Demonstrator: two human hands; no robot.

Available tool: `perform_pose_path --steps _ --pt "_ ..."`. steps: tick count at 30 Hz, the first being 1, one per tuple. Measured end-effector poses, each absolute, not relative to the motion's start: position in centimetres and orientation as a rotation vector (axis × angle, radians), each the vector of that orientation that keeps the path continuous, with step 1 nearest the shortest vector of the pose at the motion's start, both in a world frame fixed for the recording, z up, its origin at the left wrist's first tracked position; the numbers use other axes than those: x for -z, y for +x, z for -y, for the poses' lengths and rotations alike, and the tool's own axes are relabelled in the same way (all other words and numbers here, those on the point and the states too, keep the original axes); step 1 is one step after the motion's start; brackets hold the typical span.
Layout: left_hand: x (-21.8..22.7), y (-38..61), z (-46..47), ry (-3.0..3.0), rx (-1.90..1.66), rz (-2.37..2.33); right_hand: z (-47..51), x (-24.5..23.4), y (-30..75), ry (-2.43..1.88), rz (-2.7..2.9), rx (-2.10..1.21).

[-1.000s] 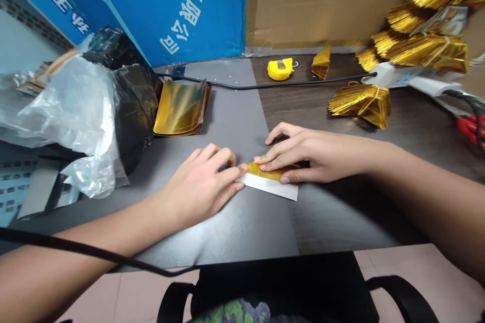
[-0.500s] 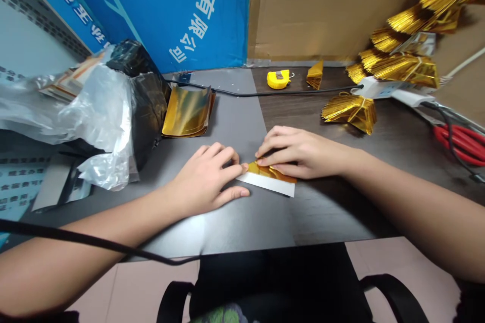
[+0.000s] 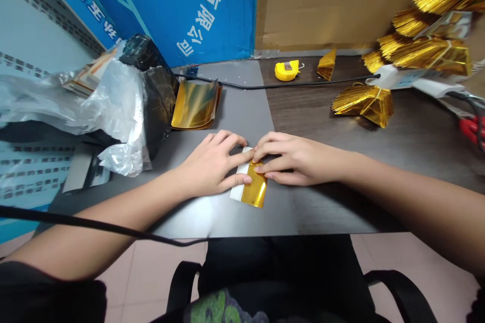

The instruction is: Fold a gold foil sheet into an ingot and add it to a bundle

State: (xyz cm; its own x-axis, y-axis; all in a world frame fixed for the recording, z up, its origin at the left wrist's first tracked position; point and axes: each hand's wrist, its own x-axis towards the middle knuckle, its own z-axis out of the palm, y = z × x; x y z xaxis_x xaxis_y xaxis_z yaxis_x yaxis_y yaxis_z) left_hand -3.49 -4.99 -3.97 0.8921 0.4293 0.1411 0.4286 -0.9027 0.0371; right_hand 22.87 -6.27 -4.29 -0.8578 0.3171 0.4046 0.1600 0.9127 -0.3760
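A folded sheet of gold foil paper (image 3: 254, 189) lies on the desk between my hands, with a white strip along its left side. My left hand (image 3: 214, 164) presses it from the left, thumb on the gold face and index finger reaching over the upper part. From the right, my right hand (image 3: 290, 159) grips its top end with bent fingertips, which meet the left index finger there. Those fingers partly hide the paper's upper end.
Behind the left hand lies a stack of gold foil sheets (image 3: 195, 106). A plastic-wrapped black bundle (image 3: 159, 106) stands left of it. Farther back are a yellow tape measure (image 3: 287, 70), a folded gold piece (image 3: 326, 64) and a tied gold bundle (image 3: 364, 103). A black cable (image 3: 242, 86) crosses the desk.
The gold paper has been turned, so its white strip now lies along the left side instead of the near edge. Both hands have shifted with it, and the view has moved slightly.
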Motion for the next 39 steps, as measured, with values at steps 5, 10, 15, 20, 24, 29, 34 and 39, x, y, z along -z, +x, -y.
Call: perform_pose_path --steps 5,10,15,20,24,29,34,39 --pt "3.3 -3.3 4.3 3.063 -0.3 -0.61 5.1 5.4 23.2 -0.219 2.534 -0.537" --pt "1.2 -3.9 6.4 2.964 -0.266 -0.556 5.3 6.0 23.1 -0.211 2.539 -0.516" --pt "1.8 -4.0 12.1 2.92 -0.365 -0.672 5.7 6.2 22.9 -0.212 2.506 -0.451" --pt "3.3 -3.4 16.9 2.908 -0.445 -0.884 7.1 5.7 22.4 -0.178 2.568 -0.408" --pt "4.4 -3.1 19.4 2.937 -0.636 -0.963 8.9 4.8 22.1 -0.222 2.695 -0.251" --pt "5.5 -3.0 21.0 2.741 -0.894 -1.102 10.1 4.4 21.6 -0.186 2.732 -0.338" --pt "5.1 -2.8 21.1 2.641 -0.811 -1.288 10.4 5.0 21.1 -0.136 2.597 -0.584" --pt "4.4 -2.0 21.3 2.539 -0.651 -1.55 10.7 4.9 20.9 -0.151 2.583 -0.68"
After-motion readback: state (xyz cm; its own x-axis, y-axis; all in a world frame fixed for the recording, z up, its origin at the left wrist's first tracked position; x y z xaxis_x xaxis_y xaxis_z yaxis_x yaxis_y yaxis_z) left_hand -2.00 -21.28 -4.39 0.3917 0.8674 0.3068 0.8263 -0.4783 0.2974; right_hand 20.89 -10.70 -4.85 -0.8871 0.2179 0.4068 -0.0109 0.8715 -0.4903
